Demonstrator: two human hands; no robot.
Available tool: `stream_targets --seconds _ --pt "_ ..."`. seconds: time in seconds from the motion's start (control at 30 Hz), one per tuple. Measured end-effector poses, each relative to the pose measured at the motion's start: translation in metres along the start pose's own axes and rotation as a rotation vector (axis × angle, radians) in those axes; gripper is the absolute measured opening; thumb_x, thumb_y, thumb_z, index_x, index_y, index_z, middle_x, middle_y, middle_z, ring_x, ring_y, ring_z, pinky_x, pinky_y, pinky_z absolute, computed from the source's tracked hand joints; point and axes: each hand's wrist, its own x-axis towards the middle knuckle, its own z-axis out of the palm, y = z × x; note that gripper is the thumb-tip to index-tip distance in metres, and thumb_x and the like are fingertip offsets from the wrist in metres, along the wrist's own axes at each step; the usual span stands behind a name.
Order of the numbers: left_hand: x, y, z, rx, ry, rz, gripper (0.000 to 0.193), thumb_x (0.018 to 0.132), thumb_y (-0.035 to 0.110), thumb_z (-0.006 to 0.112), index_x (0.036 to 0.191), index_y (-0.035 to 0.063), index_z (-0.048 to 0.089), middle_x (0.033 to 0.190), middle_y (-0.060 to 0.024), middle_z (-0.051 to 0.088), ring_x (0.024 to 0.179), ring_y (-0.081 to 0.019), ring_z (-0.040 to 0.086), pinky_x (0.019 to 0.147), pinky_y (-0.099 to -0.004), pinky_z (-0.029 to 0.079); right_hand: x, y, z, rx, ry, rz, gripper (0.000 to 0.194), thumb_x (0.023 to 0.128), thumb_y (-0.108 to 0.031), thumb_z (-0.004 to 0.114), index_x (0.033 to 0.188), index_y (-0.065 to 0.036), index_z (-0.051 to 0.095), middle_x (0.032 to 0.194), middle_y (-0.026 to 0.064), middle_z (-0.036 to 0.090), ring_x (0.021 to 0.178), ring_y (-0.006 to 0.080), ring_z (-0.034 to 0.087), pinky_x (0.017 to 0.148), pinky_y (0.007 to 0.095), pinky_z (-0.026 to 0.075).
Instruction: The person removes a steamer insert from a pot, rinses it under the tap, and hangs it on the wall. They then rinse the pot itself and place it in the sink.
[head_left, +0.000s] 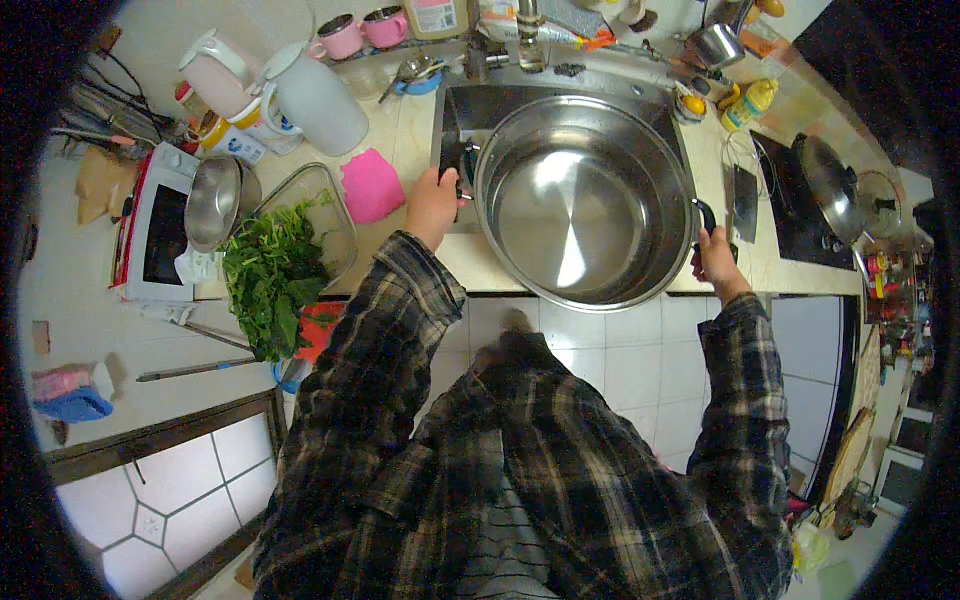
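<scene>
A large, wide stainless steel pot (570, 217) is held over the sink and the counter's front edge, between my two hands. My left hand (435, 206) grips its dark side handle on the left. On the other side, my right hand (718, 259) is closed around the black right handle. The inside shines; whether it holds water, I cannot tell. Behind and under it lies the dark sink (495, 99), with a faucet (529, 37) at its back. A pink cloth (371, 186) lies on the counter, left of my left hand.
Leafy greens (274, 277) overhang a mesh basket (341, 206) at the left, near steel bowls (214, 202) and a microwave (166, 225). Behind them stand a pale jug (319, 101) and pink mugs (384, 27). A cooktop with a lidded pan (825, 184) and a yellow bottle (750, 105) are at the right.
</scene>
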Motion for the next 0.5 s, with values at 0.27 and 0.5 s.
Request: stream_targets --seconds 0.27,0.5 --pt "0.016 -0.008 -0.004 -0.05 -0.109 0.004 0.026 0.092 0.022 0.042 0.094 0.0008 0.057 0.08 -0.0054 0.06 0.067 -0.0138 0.056 0.06 -0.0275 0.046 -0.005 -0.002 -0.005 0.199 -0.032 -0.07 0.02 0.091 -0.024 0.048 0.1 -0.007 0.041 0.079 0.0088 0.056 0.065 0.018 0.057 0.053 0.0304 0.049" --pt "0.054 0.012 0.003 0.199 -0.19 0.056 0.031 0.094 0.028 0.041 0.102 0.0004 0.053 0.08 -0.005 0.059 0.074 -0.0142 0.055 0.068 -0.0295 0.045 -0.009 0.006 -0.008 0.708 -0.086 0.039 0.019 0.085 -0.005 0.052 0.103 -0.007 0.046 0.086 0.0083 0.059 0.069 0.0175 0.059 0.053 0.0264 0.054"
